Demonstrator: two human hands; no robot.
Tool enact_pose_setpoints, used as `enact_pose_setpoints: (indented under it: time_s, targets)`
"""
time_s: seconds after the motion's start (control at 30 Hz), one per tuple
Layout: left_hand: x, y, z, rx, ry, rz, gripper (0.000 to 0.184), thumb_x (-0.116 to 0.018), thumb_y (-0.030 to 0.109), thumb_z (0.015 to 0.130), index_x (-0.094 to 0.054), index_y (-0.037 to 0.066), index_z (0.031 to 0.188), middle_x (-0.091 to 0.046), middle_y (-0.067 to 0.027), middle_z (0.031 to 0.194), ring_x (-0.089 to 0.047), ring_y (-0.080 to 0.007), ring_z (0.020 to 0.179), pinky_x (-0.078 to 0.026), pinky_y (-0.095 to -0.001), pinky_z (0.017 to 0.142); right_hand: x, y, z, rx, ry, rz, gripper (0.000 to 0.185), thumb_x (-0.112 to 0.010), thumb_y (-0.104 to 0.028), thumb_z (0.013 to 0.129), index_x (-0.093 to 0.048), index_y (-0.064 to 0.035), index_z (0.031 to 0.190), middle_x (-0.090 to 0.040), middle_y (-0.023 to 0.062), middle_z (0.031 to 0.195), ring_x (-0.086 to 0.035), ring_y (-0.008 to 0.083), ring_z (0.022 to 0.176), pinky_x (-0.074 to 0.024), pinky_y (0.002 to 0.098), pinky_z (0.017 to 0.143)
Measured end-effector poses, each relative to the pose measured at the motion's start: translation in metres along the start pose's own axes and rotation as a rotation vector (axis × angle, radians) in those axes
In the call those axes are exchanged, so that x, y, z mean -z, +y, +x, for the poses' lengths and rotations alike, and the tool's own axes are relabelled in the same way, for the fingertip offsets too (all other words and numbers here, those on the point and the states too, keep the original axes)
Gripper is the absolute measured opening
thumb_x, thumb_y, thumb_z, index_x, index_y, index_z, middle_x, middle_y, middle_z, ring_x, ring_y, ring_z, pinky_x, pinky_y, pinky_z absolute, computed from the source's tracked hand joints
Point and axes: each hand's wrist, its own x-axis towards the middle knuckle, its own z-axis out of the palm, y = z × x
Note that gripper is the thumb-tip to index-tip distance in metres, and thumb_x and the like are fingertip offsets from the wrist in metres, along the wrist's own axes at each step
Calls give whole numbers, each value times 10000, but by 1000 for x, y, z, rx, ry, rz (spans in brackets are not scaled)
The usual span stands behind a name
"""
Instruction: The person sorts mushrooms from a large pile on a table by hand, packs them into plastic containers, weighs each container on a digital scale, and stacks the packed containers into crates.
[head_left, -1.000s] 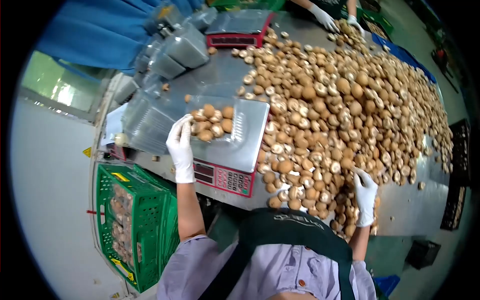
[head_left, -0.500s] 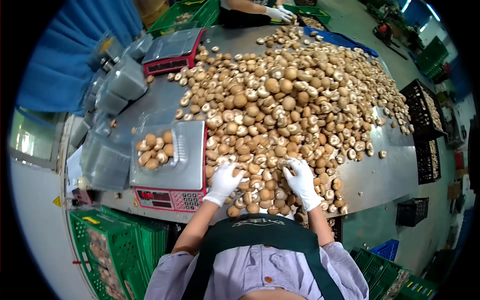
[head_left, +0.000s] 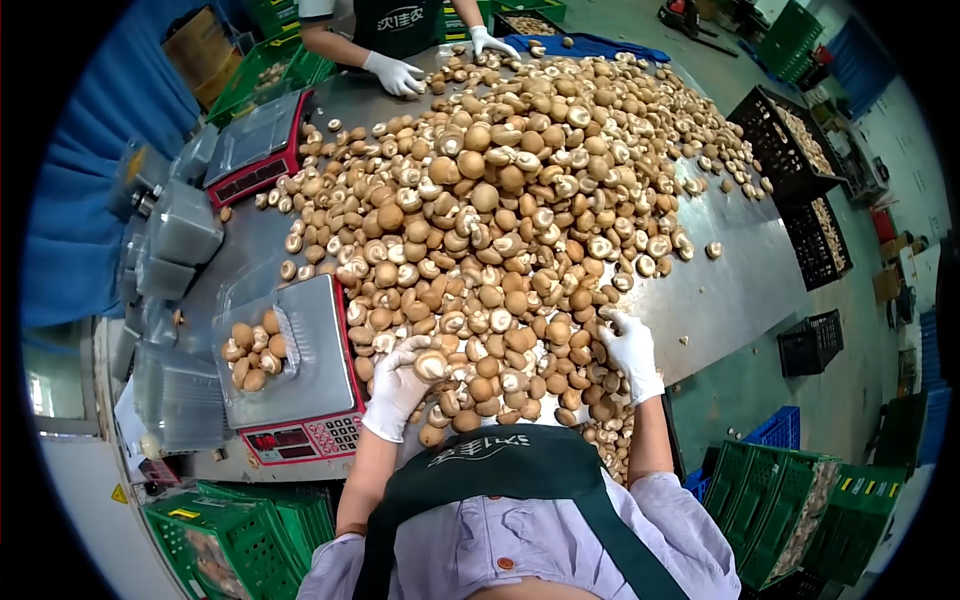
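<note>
My left hand, in a white glove, is closed on a brown-capped mushroom with its pale underside showing. It is at the near left edge of a large heap of mushrooms. At the heap's near right edge is my gloved right hand, its fingers apart and beside the loose mushrooms, with nothing visible in its grip. To the left, a clear plastic tray with several mushrooms rests on a red-framed weighing scale.
A second scale stands farther back, near stacked clear trays. Across the metal table, another person's gloved hands touch the heap. Green crates flank me; black crates stand at right.
My view has turned, shifting the table leftward. My left hand has taken hold of a mushroom; my right hand has moved to the heap's right edge. The other person's hands have moved apart.
</note>
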Motion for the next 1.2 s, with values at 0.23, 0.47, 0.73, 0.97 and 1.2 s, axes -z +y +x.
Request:
enact_pose_setpoints:
  time_s: [0.23,0.47,0.73,0.97,1.2]
  targets:
    - [1,-26,15,53,169,151,160,-576,179,896,-623,31,935,-630,-60,793,-615,-168,662,-520,-299,553,-37,10,16,-77,2,-107,327,-697,-271,752,-641,-102,1027,-658,105,994,-597,313,952,-492,399,835]
    - [-6,-27,6,91,83,388,251,-577,98,880,-621,0,1107,-641,-66,996,-609,-132,862,-509,-234,730,-23,28,10,-88,67,107,302,-722,-230,736,-680,-79,995,-685,139,841,-664,263,785,-526,342,749]
    - [-41,-41,4,107,-312,645,583,-616,181,859,-401,-18,1363,-588,-150,1202,-626,-156,831,-511,-231,703,4,-29,0,32,-26,654,215,-700,-113,813,-670,-20,1005,-662,23,889,-602,88,782,-498,230,708]
    - [-16,-66,7,310,-125,346,409,-565,312,925,-562,6,1197,-620,-96,1105,-598,-152,980,-488,-263,856,-25,-72,1,289,-21,311,264,-704,-152,783,-673,-91,1038,-651,108,1092,-612,259,1017,-479,334,899]
    - [-12,-53,-2,254,-92,231,268,-515,259,944,-592,47,1088,-617,-51,998,-582,-132,777,-477,-238,628,-59,-43,39,639,72,-253,461,-696,-218,694,-604,-149,1140,-514,74,1312,-425,304,1244,-285,506,1065]
